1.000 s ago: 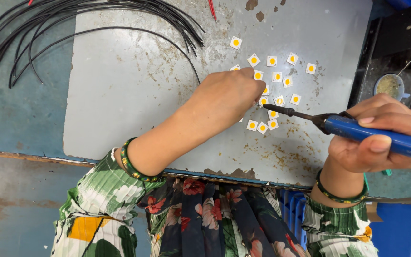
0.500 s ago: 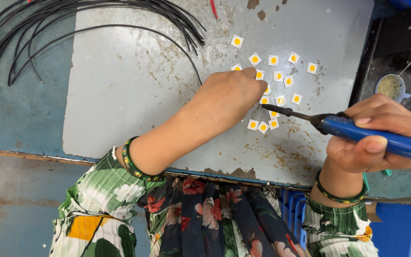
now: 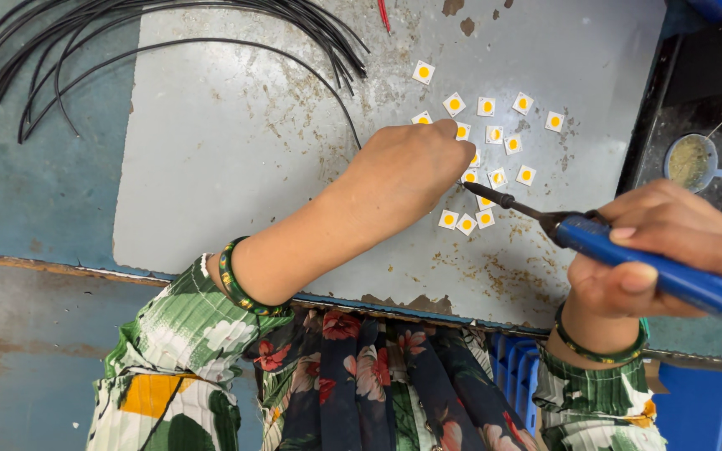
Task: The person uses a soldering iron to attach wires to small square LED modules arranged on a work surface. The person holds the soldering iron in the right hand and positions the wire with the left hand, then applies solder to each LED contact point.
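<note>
1. Looking down from the head camera, I see my left hand curled knuckles-up on the grey metal sheet, its fingertips pressed down at the left edge of the cluster of small white square chips with yellow centres; what it pins underneath is hidden, so I cannot tell whether it grips a chip or only holds one flat

2. My right hand is wrapped tight around the blue handle of the soldering iron, well to the right of the chips and nearer to me

3. The iron's long axis runs from lower right up to upper left, and its dark tip ends just beside the left fingertips, touching or almost touching them; I cannot tell which

4. So the chip being worked lies right under the left hand, to the left and slightly far of the right hand, and the left hand is plainly the nearer 1

5. Loose chips lie right of and beyond the tip, 3 more just near of it; black wires lie far left, well apart, and a small pot of paste sits far right
</note>
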`<state>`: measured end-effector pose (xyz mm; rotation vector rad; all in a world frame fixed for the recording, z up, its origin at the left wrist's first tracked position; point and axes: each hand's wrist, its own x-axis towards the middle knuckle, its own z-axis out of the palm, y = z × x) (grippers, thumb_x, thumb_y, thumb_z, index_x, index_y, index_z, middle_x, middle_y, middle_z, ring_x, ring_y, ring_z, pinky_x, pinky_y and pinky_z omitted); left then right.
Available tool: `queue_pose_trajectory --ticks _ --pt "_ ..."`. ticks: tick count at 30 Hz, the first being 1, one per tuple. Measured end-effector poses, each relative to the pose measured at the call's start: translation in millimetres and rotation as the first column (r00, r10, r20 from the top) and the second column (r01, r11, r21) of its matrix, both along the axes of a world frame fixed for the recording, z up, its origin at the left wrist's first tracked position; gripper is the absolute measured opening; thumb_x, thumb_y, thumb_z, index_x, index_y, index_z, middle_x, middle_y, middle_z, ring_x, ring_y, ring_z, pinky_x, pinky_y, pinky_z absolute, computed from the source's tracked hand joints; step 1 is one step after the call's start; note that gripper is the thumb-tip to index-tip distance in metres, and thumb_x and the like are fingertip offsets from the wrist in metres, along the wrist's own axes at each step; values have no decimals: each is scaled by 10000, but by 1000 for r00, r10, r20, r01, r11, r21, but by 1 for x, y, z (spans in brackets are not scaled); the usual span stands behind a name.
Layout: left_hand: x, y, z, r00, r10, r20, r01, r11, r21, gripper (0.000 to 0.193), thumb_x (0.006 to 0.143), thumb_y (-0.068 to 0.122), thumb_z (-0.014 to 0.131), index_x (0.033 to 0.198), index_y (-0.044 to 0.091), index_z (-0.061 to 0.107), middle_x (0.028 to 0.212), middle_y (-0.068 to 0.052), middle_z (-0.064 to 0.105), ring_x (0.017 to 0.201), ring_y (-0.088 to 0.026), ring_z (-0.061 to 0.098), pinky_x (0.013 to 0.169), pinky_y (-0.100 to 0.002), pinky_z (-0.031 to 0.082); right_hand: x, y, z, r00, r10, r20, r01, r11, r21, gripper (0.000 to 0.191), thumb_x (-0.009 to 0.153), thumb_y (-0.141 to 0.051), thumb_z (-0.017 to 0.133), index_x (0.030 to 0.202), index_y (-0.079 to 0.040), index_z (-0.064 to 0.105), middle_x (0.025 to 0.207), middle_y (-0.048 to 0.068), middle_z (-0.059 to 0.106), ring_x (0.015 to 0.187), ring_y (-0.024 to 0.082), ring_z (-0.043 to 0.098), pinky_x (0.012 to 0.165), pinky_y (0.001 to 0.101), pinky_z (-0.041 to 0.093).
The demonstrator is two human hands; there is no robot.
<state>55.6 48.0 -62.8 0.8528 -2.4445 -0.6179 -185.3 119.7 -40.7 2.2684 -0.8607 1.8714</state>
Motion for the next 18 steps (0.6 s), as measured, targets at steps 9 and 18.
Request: queue_pose_trajectory --ticks 9,18 --pt "10 -10 16 992 -5 -126 13 998 58 91 819 108 717 884 48 697 887 -150 668 817 -379 684 680 -486 537 -4 8 6 996 -86 -39 84 995 -52 437 1068 -335 526 880 35 390 628 81 442 443 246 509 381 355 441" --pt "42 -19 36 1000 -27 6 25 975 220 86 789 82 715 867 50 700 835 -143 706 840 -376 677 700 -490 514 -10 19 -4 992 -122 -21 123 991 45 397 1076 -315 476 905 39 427 687 140 461 486 263 467 452 393 405"
